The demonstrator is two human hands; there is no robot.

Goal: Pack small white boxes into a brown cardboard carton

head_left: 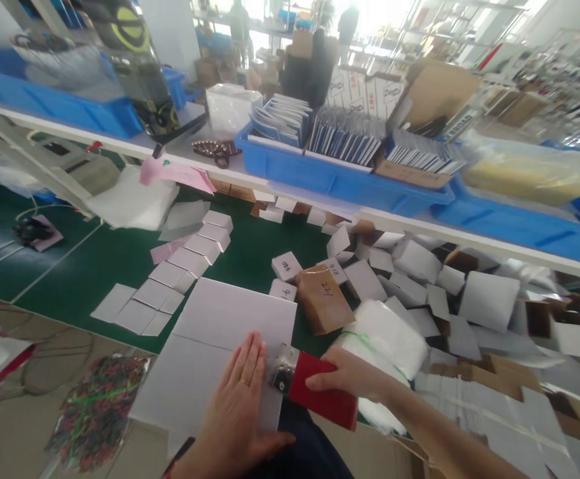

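My left hand [240, 399] lies flat on a large white cardboard box [185, 369], fingers stretched out and a ring on one of them. A seam line crosses the box's top. My right hand [342, 376] is wrapped round a red tool [322, 399] with a shiny metal head; its exact kind is unclear. The metal head meets the box's right side, just beside my left fingers. Behind the box stand a brown carton [324, 299] marked "221" and small white boxes [286, 266] with handwriting on them.
A row of small white boxes [187, 259] runs along the green table [250, 233]. Many loose white boxes [414, 259] are heaped at right, near a white plastic-wrapped bundle [384, 332]. Overhead, a shelf holds a blue bin [320, 171] of packed cards. A bag [98, 406] of small parts lies lower left.
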